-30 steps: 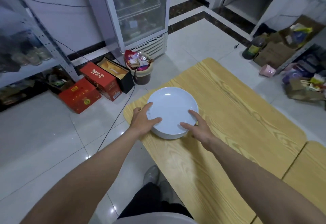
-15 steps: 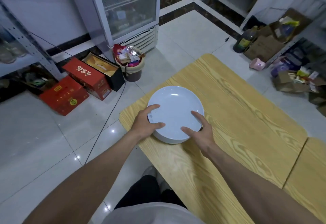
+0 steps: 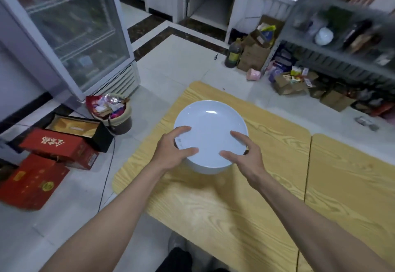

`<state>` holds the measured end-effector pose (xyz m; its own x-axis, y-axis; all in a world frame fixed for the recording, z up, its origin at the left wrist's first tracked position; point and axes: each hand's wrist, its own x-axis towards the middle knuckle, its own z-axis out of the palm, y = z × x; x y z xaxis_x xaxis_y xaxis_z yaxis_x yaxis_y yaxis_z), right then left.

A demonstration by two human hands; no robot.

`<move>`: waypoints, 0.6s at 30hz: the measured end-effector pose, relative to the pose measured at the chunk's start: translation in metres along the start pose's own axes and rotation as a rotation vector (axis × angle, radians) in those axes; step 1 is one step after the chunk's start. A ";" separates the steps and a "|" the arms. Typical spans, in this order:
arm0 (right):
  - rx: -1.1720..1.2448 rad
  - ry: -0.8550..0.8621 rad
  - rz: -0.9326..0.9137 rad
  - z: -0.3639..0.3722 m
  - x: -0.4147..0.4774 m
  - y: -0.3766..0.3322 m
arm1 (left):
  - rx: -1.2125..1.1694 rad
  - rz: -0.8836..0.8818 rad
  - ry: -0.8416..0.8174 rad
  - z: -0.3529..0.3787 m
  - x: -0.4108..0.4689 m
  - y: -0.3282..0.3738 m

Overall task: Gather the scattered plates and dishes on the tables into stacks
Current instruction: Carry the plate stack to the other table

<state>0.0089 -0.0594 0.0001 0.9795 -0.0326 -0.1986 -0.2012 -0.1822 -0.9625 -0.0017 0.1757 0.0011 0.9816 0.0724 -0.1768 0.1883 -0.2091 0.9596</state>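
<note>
At the far left we see two red boxes [image 3: 36, 182] on the tiled floor, with an open black box [image 3: 74, 126] lined in gold just behind them. Beyond these stands a glass-door fridge [image 3: 70, 27], and a full waste bin [image 3: 115, 113] sits at its foot. Next comes the left hand [image 3: 171, 152]. Its thumb and forefinger lie spread on the top plate, and the other fingers curl round the near-left rim, so it grips the stack of white plates [image 3: 210, 124]. The stack is over the left end of the wooden table [image 3: 213, 207], near the corner. We cannot tell whether it rests on the wood or is just clear of it. The right hand [image 3: 248, 158] grips the near-right rim the same way, thumb and forefinger laid on the top plate and the rest of the fingers wrapped down the side. A second table [image 3: 352, 186] butts against the first on the right. Behind them, on the floor, are a dark bottle [image 3: 234, 52], a tipped pink cup [image 3: 253, 75] and cardboard boxes [image 3: 286, 83] below a metal shelf unit [image 3: 342, 53].
</note>
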 end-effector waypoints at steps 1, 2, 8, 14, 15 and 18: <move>0.010 0.023 0.000 -0.010 -0.003 -0.005 | 0.002 0.009 -0.028 0.007 0.002 0.008; 0.020 0.044 0.001 -0.021 -0.007 -0.010 | 0.004 0.016 -0.054 0.015 0.004 0.017; 0.056 0.177 0.009 -0.101 -0.046 -0.016 | 0.005 0.066 -0.178 0.085 -0.011 0.061; 0.062 0.291 0.013 -0.214 -0.112 -0.005 | 0.003 0.101 -0.297 0.191 -0.063 0.098; 0.055 0.306 0.009 -0.235 -0.125 -0.002 | -0.005 0.105 -0.314 0.211 -0.074 0.104; 0.020 0.359 0.006 -0.298 -0.164 0.003 | -0.020 0.129 -0.363 0.271 -0.107 0.118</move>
<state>-0.1508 -0.3470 0.0851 0.9168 -0.3777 -0.1297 -0.2034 -0.1621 -0.9656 -0.0754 -0.1213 0.0735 0.9454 -0.3043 -0.1170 0.0655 -0.1742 0.9825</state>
